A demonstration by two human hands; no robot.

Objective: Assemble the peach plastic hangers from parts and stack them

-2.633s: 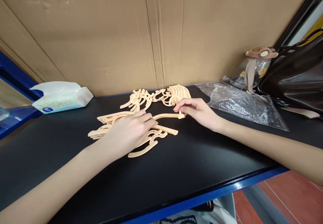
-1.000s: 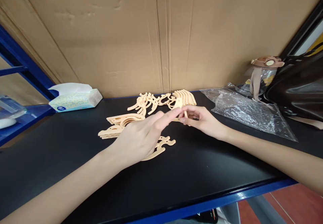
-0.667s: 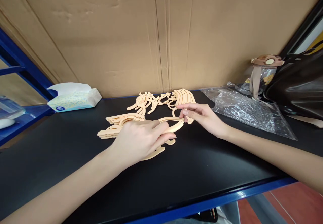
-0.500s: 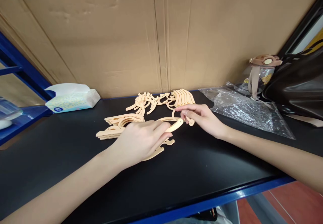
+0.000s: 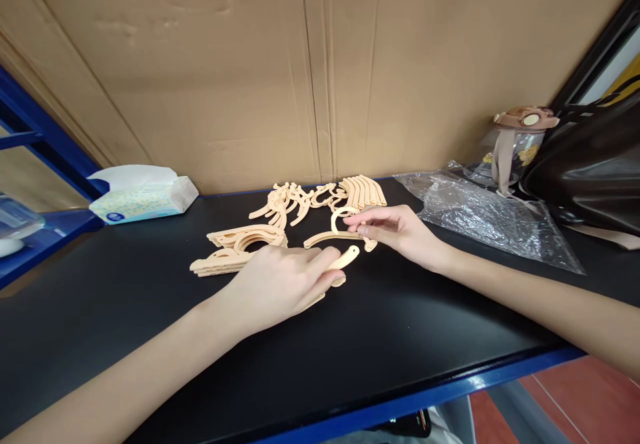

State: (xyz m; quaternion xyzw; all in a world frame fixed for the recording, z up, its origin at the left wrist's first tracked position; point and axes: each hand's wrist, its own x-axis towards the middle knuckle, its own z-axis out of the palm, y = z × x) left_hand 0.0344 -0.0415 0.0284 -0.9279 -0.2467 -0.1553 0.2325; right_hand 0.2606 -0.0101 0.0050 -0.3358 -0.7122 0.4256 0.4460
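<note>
My left hand point(image 5: 287, 274) is closed on a curved beige hanger arm point(image 5: 346, 257), whose rounded end with a small hole sticks out past the fingers. In a pinch, my right hand point(image 5: 393, 231) has a beige hanger hook point(image 5: 336, 221), its round bend pointing left. Just behind the left fingers another hanger arm point(image 5: 320, 237) lies on the table. Part of one more beige piece point(image 5: 339, 281) shows below the left fingers; the hand hides the rest. Left of that hand is a stack of beige hanger pieces point(image 5: 215, 264).
Several hanger arms point(image 5: 363, 192) line up at the back, beside a pile of hooks point(image 5: 287, 201). A tissue pack point(image 5: 145, 197) stands at left on the black table point(image 5: 375, 351). Clear plastic wrap point(image 5: 485, 217), a bottle point(image 5: 525, 141) and a dark bag point(image 5: 590, 157) are at right.
My right hand has lifted the hanger hook and turned its bend into view, slightly left. My left hand has drawn the hanger arm a little down and left, away from the right fingers.
</note>
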